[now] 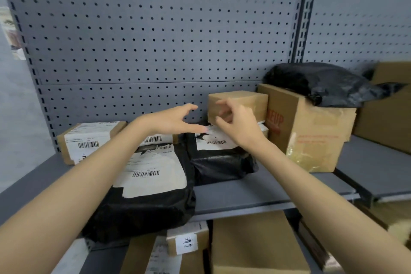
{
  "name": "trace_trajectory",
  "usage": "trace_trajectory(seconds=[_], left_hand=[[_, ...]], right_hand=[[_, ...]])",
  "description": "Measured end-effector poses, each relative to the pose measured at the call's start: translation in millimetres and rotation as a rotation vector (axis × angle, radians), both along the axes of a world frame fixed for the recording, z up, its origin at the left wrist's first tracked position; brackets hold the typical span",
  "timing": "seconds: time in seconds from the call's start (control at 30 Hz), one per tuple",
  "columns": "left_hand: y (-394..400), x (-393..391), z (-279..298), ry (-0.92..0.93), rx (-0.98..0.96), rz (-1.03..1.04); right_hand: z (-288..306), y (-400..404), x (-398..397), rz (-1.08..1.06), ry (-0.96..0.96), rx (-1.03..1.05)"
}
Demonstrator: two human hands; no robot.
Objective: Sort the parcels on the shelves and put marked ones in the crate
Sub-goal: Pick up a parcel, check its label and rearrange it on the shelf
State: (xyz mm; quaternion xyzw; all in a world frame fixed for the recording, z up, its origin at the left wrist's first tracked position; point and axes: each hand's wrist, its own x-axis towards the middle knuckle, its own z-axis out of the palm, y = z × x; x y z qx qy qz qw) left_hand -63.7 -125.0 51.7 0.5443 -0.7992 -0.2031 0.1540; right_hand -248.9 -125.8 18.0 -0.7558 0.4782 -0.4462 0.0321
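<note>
While both the left hand [171,121] and right hand [239,124] hover with fingers spread, holding nothing, the small brown box [242,104] at centre frame lies with its long axis left-right

A grey pegboard back panel [144,29] dotted with small holes fills the view from 9 o'clock round to 1 o'clock. At 1 o'clock a dark slotted upright post [303,13] divides it from a second pegboard panel [360,18]. At 9 o'clock, past the panel's edge, lies a pale wall [13,118].
</note>
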Motion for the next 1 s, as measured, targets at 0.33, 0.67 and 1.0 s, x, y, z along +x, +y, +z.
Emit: trace_trajectory(seconds=[0.33,0.67,1.0], left_hand=[[0,-16,-2,0.041,0.107,0.0],[-24,-45,0,0.107,0.166,0.095],[-27,-50,2,0.436,0.123,0.026]], right_hand=[[-15,4,-27,-0.211,-0.203,0.236],[1,4,-27,-0.21,-0.024,0.283],[-5,3,-29,-0.273,-0.063,0.028]])
